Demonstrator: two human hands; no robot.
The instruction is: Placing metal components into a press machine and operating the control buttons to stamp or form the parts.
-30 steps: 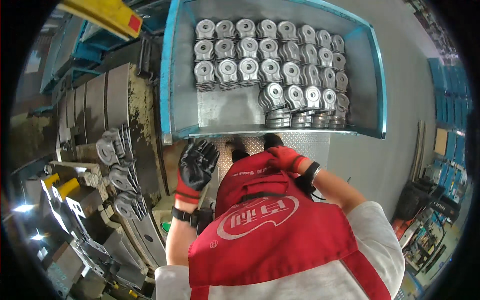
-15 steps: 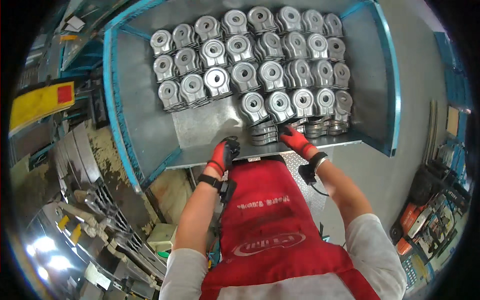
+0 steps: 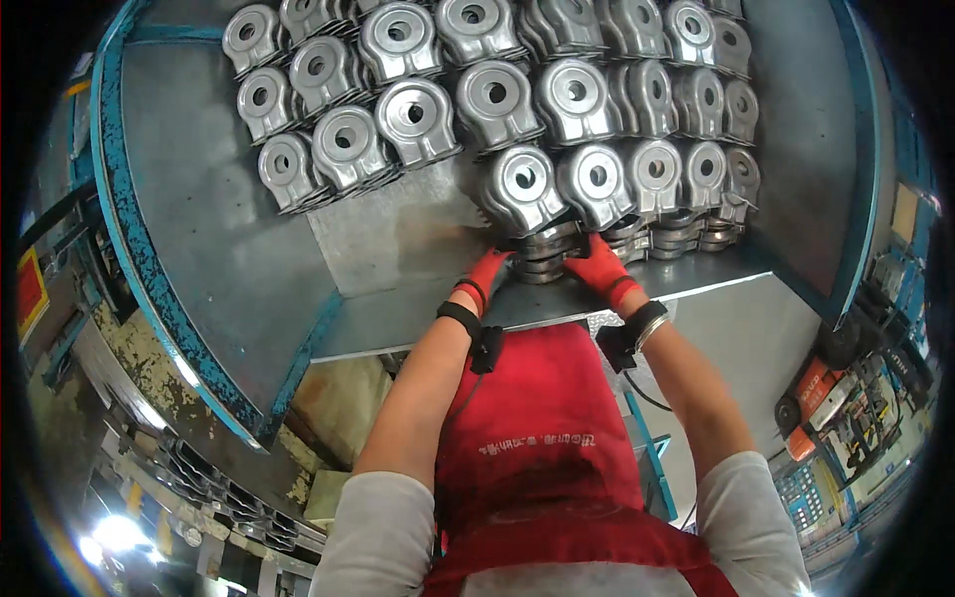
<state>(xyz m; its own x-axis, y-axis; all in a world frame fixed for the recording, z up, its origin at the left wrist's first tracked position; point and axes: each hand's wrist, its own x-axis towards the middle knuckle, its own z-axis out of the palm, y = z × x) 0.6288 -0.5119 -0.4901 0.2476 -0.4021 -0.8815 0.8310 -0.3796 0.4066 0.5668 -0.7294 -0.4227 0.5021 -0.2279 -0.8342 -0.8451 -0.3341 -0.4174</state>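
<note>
A stack of stamped grey metal brackets (image 3: pixel 543 265) stands at the near edge of the metal bin, between my two gloved hands. My left hand (image 3: pixel 486 276), in a red and dark glove, closes against the left side of this stack, its fingertips partly hidden. On the opposite side, my right hand (image 3: pixel 603 270) grips the stack with its fingers bent around it. Just behind stands a taller stack topped by a rounded metal bracket (image 3: pixel 524 179) with a round hole. More such stacks fill rows toward the back.
The blue-edged metal bin has a left wall (image 3: pixel 199 189), a right wall (image 3: pixel 811 129) and a low front lip (image 3: pixel 398 336) close to my wrists. A bare floor plate (image 3: pixel 373 239) shows left of the stack. An orange and black machine (image 3: pixel 821 388) stands outside at right.
The view has moved closer to the bin. My left hand has gone from over the bare floor to the left side of the stack; my right hand has closed in on its right side.
</note>
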